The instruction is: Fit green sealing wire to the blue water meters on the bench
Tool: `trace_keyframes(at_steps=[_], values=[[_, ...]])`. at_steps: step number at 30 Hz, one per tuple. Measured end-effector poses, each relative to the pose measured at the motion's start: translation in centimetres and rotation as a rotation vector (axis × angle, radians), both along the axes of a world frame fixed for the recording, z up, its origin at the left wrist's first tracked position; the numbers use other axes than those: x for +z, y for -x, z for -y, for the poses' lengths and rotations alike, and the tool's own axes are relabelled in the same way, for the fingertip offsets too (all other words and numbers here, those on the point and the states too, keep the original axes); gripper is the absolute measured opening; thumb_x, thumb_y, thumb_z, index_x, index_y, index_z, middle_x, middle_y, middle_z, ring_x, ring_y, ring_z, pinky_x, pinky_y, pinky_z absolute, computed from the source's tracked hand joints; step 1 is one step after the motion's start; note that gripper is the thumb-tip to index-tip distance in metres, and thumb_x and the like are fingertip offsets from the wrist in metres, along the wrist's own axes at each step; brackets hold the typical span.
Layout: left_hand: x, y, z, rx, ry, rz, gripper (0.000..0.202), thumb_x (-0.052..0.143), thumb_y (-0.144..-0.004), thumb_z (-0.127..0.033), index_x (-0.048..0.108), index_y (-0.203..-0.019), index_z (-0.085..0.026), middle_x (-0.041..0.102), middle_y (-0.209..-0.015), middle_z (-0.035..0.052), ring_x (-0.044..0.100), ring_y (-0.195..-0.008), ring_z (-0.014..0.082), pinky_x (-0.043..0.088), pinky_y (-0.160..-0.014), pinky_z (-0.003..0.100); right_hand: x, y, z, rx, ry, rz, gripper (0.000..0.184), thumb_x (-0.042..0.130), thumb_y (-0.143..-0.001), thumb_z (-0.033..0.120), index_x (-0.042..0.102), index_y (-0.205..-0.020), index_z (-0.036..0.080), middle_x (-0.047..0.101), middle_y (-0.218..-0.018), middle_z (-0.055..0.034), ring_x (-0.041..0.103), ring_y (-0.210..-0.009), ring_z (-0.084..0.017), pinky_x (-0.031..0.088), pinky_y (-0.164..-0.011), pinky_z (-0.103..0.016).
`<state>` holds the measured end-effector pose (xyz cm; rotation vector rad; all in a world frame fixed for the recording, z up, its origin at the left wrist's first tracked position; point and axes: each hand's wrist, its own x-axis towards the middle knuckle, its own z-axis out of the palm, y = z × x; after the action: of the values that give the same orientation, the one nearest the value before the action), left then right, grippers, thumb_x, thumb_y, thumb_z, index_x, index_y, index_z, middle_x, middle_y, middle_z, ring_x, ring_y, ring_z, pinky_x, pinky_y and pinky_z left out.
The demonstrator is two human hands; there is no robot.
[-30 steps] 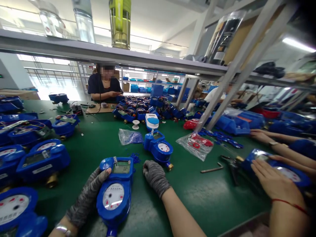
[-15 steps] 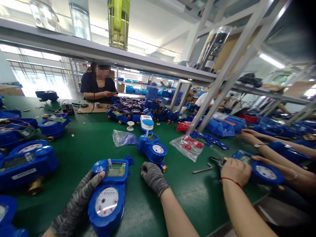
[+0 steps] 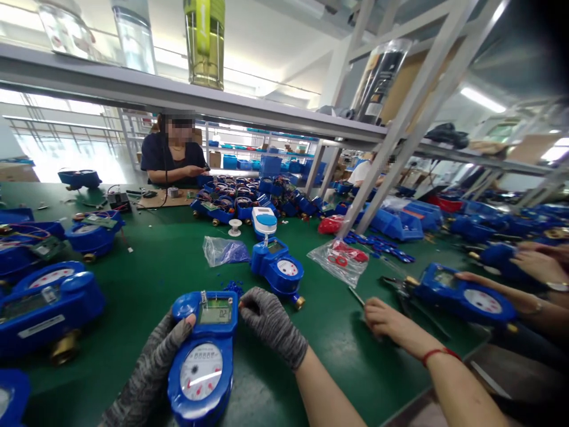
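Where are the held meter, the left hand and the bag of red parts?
held meter (image 3: 203,372): head view, on the white dial.
left hand (image 3: 166,350): head view, on the glove's back.
bag of red parts (image 3: 341,261): head view, on the clear plastic.

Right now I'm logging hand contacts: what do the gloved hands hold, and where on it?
The left hand grips the blue water meter at its upper left edge, thumb on top. The right hand touches its upper right corner.
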<state>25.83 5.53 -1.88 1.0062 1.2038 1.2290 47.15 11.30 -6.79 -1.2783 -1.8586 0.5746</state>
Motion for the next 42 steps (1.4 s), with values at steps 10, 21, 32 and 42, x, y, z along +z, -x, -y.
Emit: trace_keyframes(at_steps=[10, 21, 32, 42], values=[[0.9, -1.0, 0.0, 0.073, 0.028, 0.088, 0.032, 0.075, -0.063, -0.057, 0.067, -0.071, -0.026, 0.071, -0.101, 0.009, 0.049, -0.126, 0.0396, 0.048, -0.101, 0.053, 1.1, 0.4, 1.1, 0.066, -0.05, 0.179, 0.015, 0.06, -0.081, 0.007, 0.07, -0.085, 0.017, 0.067, -0.085, -0.0031, 0.06, -0.082, -0.016, 0.049, -0.08, -0.028], [-0.5, -0.7, -0.3, -0.023, 0.103, 0.342, 0.052, 0.078, -0.072, -0.04, 0.061, -0.118, -0.025, 0.069, -0.114, 0.0061, 0.063, -0.112, 0.0303, 0.056, -0.091, 0.039, 0.1, 0.0, 0.4, 0.087, 0.36, -0.287, 0.02, 0.054, -0.087, 0.031, 0.065, -0.096, 0.017, 0.068, -0.087, -0.0053, 0.064, -0.08, -0.019, 0.052, -0.075, -0.033], [-0.7, -0.8, -0.7, -0.097, 0.123, 0.439, 0.063, 0.078, -0.075, -0.041, 0.053, -0.131, -0.025, 0.069, -0.114, 0.0087, 0.067, -0.102, 0.0307, 0.057, -0.088, 0.042, -0.5, 2.3, -0.2, 0.135, 0.651, -0.727, 0.04, 0.071, -0.066, 0.04, 0.055, -0.093, 0.017, 0.064, -0.072, 0.0007, 0.058, -0.055, -0.014, 0.048, -0.051, -0.025], [0.9, 0.9, 0.7, -0.152, 0.295, 0.42, 0.086, 0.086, -0.064, -0.035, 0.042, -0.138, -0.032, 0.065, -0.125, 0.0081, 0.063, -0.111, 0.0331, 0.059, -0.087, 0.039, -0.6, -2.8, 0.4, 0.591, 0.869, -0.557, 0.048, 0.072, -0.074, 0.035, 0.057, -0.116, 0.018, 0.069, -0.081, -0.003, 0.065, -0.063, -0.016, 0.053, -0.059, -0.027]])
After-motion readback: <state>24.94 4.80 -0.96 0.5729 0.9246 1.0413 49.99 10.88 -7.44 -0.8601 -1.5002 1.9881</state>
